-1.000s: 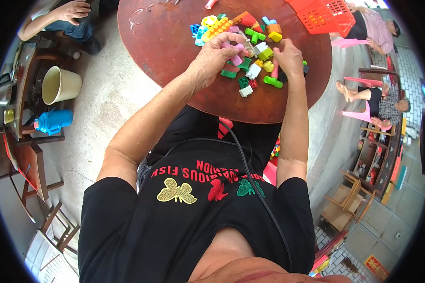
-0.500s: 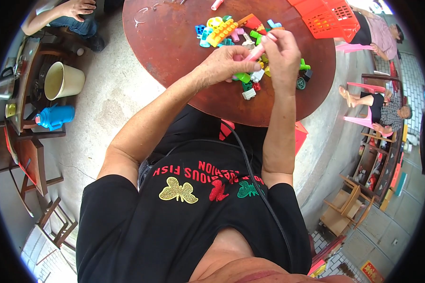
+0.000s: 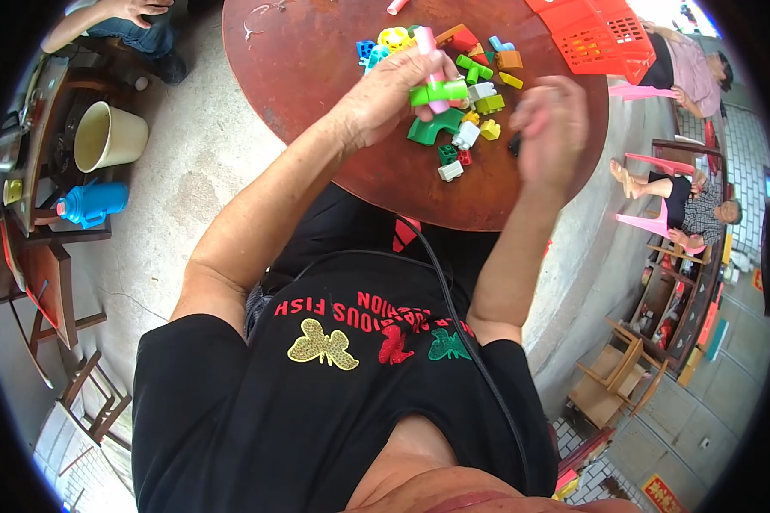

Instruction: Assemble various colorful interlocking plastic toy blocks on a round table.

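My left hand [image 3: 385,90] is closed around a pink toy tube [image 3: 425,43], which stands upright above the brown round table [image 3: 304,111]. A bright green connector piece [image 3: 445,91] sits across the tube, near its lower end. My right hand [image 3: 552,128] is off to the right, apart from the tube and smeared by motion, so its fingers cannot be read. Between my hands lie a dark green curved piece [image 3: 432,128], a white block [image 3: 466,135], a yellow block [image 3: 490,129] and several other coloured toy pieces. A pale block [image 3: 451,171] rests closest to me.
A red plastic basket [image 3: 603,47] stands at the table's far right. Another pink tube [image 3: 396,6] lies at the far side. On the left are a cream bucket [image 3: 111,137] and a blue thermos [image 3: 96,205]. People sit beyond the table, at far left and right.
Both hands were together at the pink tube. My left hand has turned it upright and the green connector now shows on it. My right hand has moved off rightward and down.
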Action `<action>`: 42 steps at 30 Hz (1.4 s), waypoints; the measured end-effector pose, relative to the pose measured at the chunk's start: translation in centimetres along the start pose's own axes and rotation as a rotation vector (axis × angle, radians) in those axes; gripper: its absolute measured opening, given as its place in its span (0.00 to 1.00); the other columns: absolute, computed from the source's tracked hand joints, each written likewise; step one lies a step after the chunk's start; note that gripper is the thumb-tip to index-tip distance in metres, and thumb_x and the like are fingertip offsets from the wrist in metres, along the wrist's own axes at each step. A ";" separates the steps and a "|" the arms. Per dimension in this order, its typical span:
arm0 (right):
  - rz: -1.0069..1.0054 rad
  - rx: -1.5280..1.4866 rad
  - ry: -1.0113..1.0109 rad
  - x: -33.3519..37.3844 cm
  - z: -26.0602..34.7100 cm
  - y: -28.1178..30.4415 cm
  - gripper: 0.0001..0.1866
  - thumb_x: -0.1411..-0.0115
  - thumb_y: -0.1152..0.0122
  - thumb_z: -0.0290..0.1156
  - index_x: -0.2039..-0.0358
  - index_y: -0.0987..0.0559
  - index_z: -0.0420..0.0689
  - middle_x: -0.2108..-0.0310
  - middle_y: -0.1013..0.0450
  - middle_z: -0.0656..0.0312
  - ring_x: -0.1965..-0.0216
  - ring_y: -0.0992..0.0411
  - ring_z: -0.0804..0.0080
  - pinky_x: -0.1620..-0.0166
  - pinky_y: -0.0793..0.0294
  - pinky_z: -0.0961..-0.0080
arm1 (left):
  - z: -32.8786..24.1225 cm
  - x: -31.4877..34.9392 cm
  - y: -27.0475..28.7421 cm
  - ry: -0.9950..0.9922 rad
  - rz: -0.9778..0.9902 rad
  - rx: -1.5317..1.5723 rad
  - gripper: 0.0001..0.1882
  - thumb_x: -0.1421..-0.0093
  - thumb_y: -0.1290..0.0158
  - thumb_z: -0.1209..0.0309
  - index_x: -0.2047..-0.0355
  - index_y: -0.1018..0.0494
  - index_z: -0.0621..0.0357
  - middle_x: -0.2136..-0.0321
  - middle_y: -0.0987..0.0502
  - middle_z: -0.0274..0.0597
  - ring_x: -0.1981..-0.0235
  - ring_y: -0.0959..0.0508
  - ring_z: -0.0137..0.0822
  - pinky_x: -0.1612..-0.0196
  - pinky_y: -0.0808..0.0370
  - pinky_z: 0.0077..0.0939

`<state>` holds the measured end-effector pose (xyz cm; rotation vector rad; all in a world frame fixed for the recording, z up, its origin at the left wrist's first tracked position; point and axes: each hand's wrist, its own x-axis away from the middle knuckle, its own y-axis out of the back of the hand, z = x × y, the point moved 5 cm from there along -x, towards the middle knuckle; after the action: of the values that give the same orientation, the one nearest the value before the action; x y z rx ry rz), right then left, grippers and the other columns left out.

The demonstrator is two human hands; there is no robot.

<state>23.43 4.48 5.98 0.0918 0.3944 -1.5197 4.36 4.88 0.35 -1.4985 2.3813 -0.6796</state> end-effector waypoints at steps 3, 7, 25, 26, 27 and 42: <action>-0.016 -0.063 -0.224 3.8 -4.6 -2.1 0.11 0.38 0.42 0.35 0.61 0.28 0.43 0.80 0.33 0.68 0.83 0.40 0.87 0.80 0.40 0.89 | 0.6 -0.5 -1.2 -0.049 0.018 0.102 0.17 0.34 0.54 0.56 0.59 0.28 0.57 0.64 0.24 0.36 0.64 0.26 0.27 0.62 0.29 0.21; -0.096 -0.059 -0.279 4.4 -5.2 -3.2 0.10 0.40 0.39 0.34 0.64 0.27 0.42 0.82 0.33 0.69 0.83 0.39 0.89 0.80 0.41 0.89 | 1.3 -0.3 -1.5 -0.101 0.041 0.024 0.19 0.38 0.48 0.55 0.56 0.27 0.56 0.64 0.24 0.34 0.63 0.27 0.26 0.60 0.29 0.23; -0.123 0.913 0.250 7.5 3.9 -3.7 0.08 0.43 0.38 0.29 0.65 0.25 0.42 0.78 0.28 0.65 0.82 0.33 0.82 0.78 0.35 0.84 | -3.6 -1.0 7.2 -0.160 -0.555 0.318 0.11 0.36 0.54 0.63 0.71 0.33 0.57 0.73 0.27 0.37 0.73 0.27 0.30 0.74 0.31 0.23; -0.186 0.805 0.237 7.5 4.5 -1.3 0.07 0.43 0.39 0.27 0.64 0.26 0.41 0.77 0.28 0.65 0.82 0.33 0.80 0.78 0.34 0.82 | -4.2 -1.0 6.6 -0.159 -0.512 0.393 0.13 0.34 0.56 0.63 0.73 0.35 0.55 0.75 0.28 0.36 0.73 0.27 0.30 0.73 0.31 0.23; -0.288 0.378 0.117 6.9 4.3 1.7 0.08 0.42 0.40 0.26 0.62 0.26 0.41 0.76 0.29 0.64 0.82 0.34 0.79 0.77 0.35 0.81 | -3.6 -0.9 5.2 -0.140 -0.392 0.374 0.13 0.34 0.58 0.62 0.73 0.35 0.55 0.75 0.28 0.36 0.74 0.28 0.29 0.73 0.31 0.23; -0.180 -0.848 -0.265 3.8 -4.6 -0.9 0.20 0.37 0.48 0.46 0.52 0.29 0.45 0.48 0.31 0.56 0.48 0.33 0.61 0.44 0.35 0.58 | 1.1 -1.4 -2.9 0.077 -0.103 0.263 0.26 0.47 0.50 0.75 0.46 0.39 0.60 0.59 0.28 0.42 0.62 0.23 0.35 0.66 0.27 0.21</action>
<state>21.64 2.23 0.73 -0.8184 0.8130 -1.4032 7.74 4.79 0.80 -1.5115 2.1761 -1.0466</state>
